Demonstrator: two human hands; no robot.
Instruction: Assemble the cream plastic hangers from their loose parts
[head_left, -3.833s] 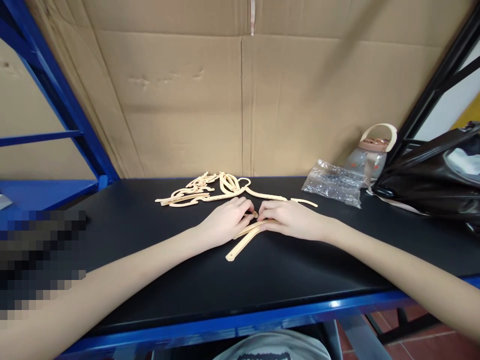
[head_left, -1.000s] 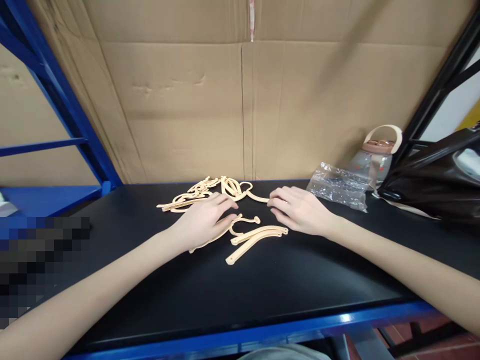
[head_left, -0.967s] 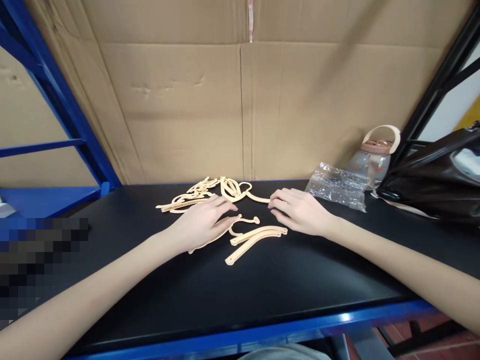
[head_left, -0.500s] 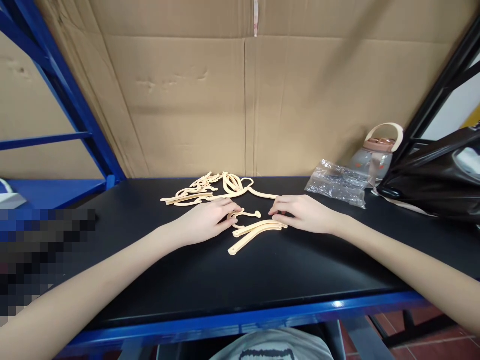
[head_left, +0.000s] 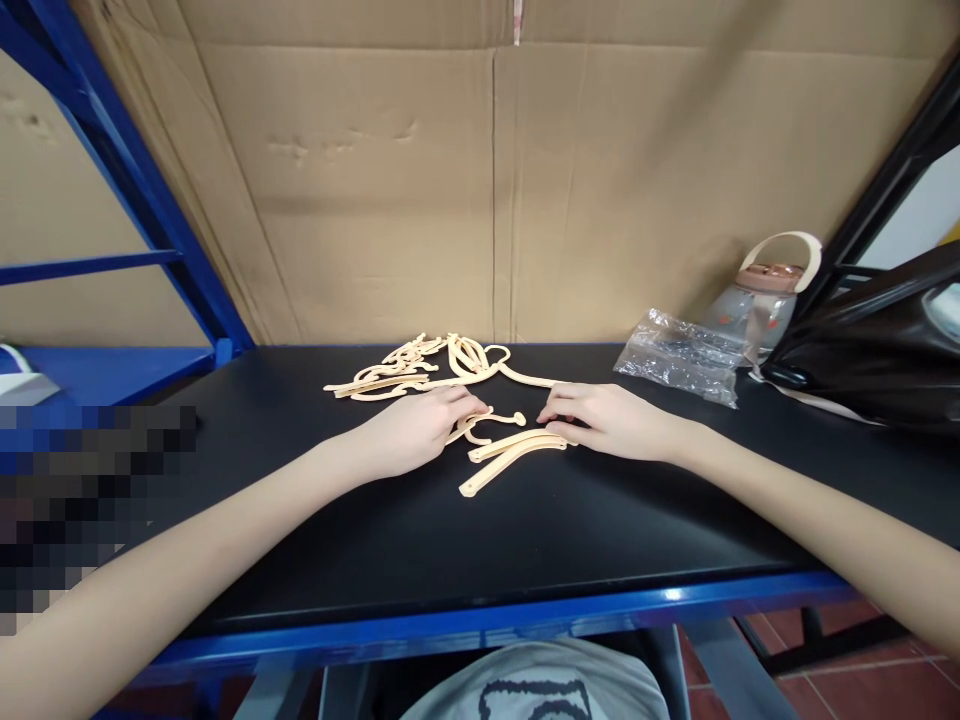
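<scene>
My left hand (head_left: 426,430) is closed, thumb and fingertips on a thin beige curved piece (head_left: 459,430) close to the table. Just right of its fingertips lies a hooked beige piece with a knobbed end (head_left: 519,418), partly covered by that hand. Two longer beige curved strips (head_left: 499,467) with small holes at their ends lie in front, between the hands. My right hand (head_left: 596,420) rests at the right ends of these strips, fingers loosely bent and the thumb apart from them. Its palm side is hidden.
Behind the hands lies a pile of beige curved pieces (head_left: 397,368) and looped ones (head_left: 469,358) on the black tabletop (head_left: 517,540). A clear plastic bag (head_left: 675,358) and a drinking bottle (head_left: 765,290) are at the back right, beside a black bag (head_left: 877,340). Cardboard (head_left: 390,200) walls the back.
The view has tilted down slightly. Under my left hand the thin curved piece has shifted and now shows beside the fingertips. My right hand and the long strips have barely moved.
</scene>
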